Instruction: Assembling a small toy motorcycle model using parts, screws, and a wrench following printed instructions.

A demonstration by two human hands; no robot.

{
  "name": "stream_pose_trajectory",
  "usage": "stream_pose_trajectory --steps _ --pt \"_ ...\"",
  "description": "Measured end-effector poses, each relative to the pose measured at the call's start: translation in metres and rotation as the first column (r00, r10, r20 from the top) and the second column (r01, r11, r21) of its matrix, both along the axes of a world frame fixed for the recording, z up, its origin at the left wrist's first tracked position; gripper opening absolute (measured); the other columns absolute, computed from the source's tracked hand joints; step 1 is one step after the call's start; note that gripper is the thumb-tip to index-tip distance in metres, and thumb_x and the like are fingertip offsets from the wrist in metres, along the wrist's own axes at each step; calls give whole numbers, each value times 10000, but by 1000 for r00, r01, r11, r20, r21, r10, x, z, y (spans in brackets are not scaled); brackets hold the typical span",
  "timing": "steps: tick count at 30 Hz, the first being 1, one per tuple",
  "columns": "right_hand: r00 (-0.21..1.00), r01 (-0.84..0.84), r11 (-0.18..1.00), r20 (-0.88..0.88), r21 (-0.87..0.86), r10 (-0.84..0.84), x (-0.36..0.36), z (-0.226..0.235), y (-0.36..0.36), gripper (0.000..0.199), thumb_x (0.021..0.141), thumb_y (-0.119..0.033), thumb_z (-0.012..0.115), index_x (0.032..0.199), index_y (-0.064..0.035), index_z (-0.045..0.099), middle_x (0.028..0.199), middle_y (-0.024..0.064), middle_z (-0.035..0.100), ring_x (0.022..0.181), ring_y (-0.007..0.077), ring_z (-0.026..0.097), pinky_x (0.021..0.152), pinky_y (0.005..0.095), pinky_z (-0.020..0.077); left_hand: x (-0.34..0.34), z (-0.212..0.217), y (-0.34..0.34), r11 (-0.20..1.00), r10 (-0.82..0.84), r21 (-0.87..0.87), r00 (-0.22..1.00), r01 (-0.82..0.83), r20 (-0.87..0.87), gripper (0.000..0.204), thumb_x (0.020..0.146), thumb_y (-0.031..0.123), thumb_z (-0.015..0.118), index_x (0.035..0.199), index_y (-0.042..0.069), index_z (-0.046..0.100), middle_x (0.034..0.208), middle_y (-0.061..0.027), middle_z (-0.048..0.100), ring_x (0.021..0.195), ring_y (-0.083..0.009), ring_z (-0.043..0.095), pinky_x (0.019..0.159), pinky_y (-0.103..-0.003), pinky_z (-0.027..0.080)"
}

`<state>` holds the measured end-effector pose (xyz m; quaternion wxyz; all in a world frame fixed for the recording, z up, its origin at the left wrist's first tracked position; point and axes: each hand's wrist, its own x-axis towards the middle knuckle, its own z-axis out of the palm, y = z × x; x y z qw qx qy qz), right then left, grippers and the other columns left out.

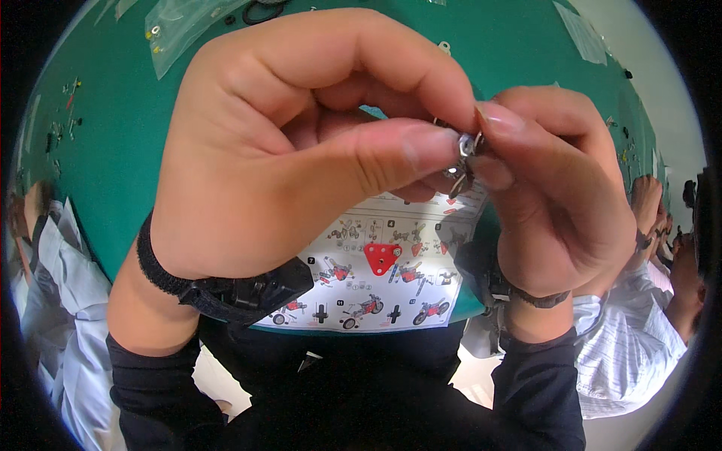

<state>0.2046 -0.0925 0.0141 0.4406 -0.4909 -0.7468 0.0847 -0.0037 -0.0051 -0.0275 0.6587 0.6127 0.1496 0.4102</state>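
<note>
My left hand [248,150] pinches a small silver metal part with a nut [466,145] between thumb and forefinger, raised above the table. From the other side, the fingertips of my right hand [568,180] close on the same piece. Much of the part is hidden by the fingers, so its full shape cannot be made out. Below the hands lies a printed instruction sheet [368,295] with pictures of a model vehicle. A red triangular plate [382,258] with holes rests on the sheet.
A green table [120,128] spreads around me. Clear plastic bags [177,34] with small parts lie at the far left, near a black ring [263,10]. Loose small hardware [69,113] is scattered at the left. People in light clothing [75,301] sit on both sides.
</note>
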Motion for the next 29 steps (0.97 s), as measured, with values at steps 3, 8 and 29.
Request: stream_pose_trajectory --steps 3,8,29 --pt "999 19 1000 30 -21 -19 -1 -1 3 259 810 89 719 1064 37 710 1010 201 683 893 245 659 782 300 516 6 25 -5 985 -18 -175 993 -3 -116 190 914 26 685 1093 -15 638 973 -107 701 849 -177 709 732 -293 605" --pt "994 -94 995 -45 33 96 1 -11 16 263 811 131 690 1065 64 705 1017 206 701 926 242 673 796 291 522 5 -3 -2 961 11 -274 993 -42 -113 223 924 24 668 1141 -18 636 998 -125 716 865 -191 723 725 -288 611" --pt "992 -124 989 -19 76 126 4 -14 17 268 831 106 698 1098 83 697 1038 212 718 926 267 688 819 298 528 6 28 -7 975 113 -144 932 -171 -345 219 920 24 675 1134 -15 655 1013 -118 713 864 -166 701 733 -290 611"
